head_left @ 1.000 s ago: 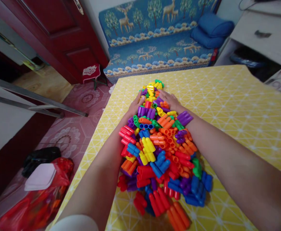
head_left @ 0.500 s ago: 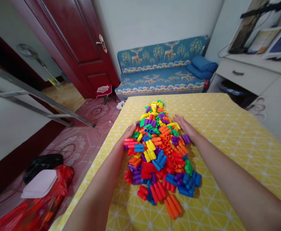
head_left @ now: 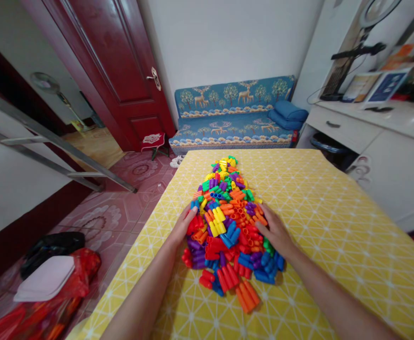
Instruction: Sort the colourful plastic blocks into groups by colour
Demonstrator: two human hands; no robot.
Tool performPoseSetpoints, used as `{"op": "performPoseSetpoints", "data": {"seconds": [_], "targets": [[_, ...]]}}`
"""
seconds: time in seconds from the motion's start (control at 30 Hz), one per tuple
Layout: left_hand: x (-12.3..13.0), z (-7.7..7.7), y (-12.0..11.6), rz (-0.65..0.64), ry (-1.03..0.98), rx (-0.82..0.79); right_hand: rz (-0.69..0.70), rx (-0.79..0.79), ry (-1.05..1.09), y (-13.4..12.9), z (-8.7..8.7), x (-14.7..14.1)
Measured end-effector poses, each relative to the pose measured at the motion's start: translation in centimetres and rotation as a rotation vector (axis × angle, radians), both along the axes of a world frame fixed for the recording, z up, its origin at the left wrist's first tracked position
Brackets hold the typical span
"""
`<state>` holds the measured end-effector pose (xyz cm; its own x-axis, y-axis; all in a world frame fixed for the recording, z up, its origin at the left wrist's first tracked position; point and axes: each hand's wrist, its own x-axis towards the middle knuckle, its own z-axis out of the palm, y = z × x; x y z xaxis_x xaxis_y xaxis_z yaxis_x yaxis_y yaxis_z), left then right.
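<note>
A long pile of bullet-shaped plastic building blocks (head_left: 223, 226) in red, orange, yellow, green, blue and purple lies on the yellow patterned tablecloth (head_left: 299, 189). My left hand (head_left: 183, 224) rests against the pile's left edge, thumb apart, beside a blue block (head_left: 194, 205) and some red ones; its other fingertips are partly hidden. On the opposite side my right hand (head_left: 275, 231) is open, its fingers and thumb spread against orange blocks (head_left: 259, 218). Nearest me lie an orange block (head_left: 247, 296) and red blocks (head_left: 227, 277).
Beyond the table stands a blue patterned sofa (head_left: 228, 125), with a small red stool (head_left: 153, 140) near the dark red door (head_left: 122, 71). A white cabinet (head_left: 355, 132) is on the right. Bags (head_left: 82, 269) and a white lid-like item (head_left: 46, 278) lie on the floor at left.
Both hands have come back toward me along the pile's sides. My right hand has moved inward onto the orange blocks. The view has tilted up slightly and turned right.
</note>
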<state>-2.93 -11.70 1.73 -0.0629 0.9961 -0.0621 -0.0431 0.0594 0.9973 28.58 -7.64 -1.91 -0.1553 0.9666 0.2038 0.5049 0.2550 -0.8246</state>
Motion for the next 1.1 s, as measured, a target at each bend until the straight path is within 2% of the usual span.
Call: {"op": "performPoseSetpoints", "data": {"seconds": [0.17, 0.33, 0.47, 0.57, 0.67, 0.77, 0.83, 0.93, 1.0, 1.1], "targets": [[1.3, -0.1, 2.7, 0.058, 0.07, 0.073, -0.071, -0.021, -0.005, 0.3, 1.2, -4.1], [2.2, 1.2, 5.5, 0.081, 0.199, 0.066, 0.012, -0.047, 0.163, 2.5, 3.4, -7.5], [2.1, 1.6, 6.5, 0.072, 0.199, 0.135, 0.033, -0.038, 0.163, 4.0, 4.6, -10.2], [0.7, 0.9, 6.5, 0.082, 0.119, 0.171, 0.093, 0.003, 0.109, 3.6, 5.5, -11.7], [-0.9, -0.1, 6.3, 0.084, 0.061, 0.191, 0.202, 0.063, 0.065, 1.8, 6.6, -12.3], [-1.9, -1.2, 6.1, 0.19, 0.081, 0.206, 0.24, 0.15, 0.091, 1.3, 7.4, -11.4], [-2.0, -1.7, 6.2, 0.257, 0.077, 0.216, 0.147, 0.232, 0.162, 2.8, 7.2, -9.7], [-1.9, -2.1, 6.3, 0.287, 0.091, 0.226, -0.135, 0.336, 0.193, 7.8, 5.3, -6.4], [-1.7, -2.1, 6.3, 0.278, 0.131, 0.24, -0.287, 0.251, 0.093, 11.7, 3.6, -4.5], [-1.7, -1.9, 6.4, 0.237, 0.224, 0.263, -0.331, 0.019, -0.098, 16.0, 1.5, -3.6]]}}
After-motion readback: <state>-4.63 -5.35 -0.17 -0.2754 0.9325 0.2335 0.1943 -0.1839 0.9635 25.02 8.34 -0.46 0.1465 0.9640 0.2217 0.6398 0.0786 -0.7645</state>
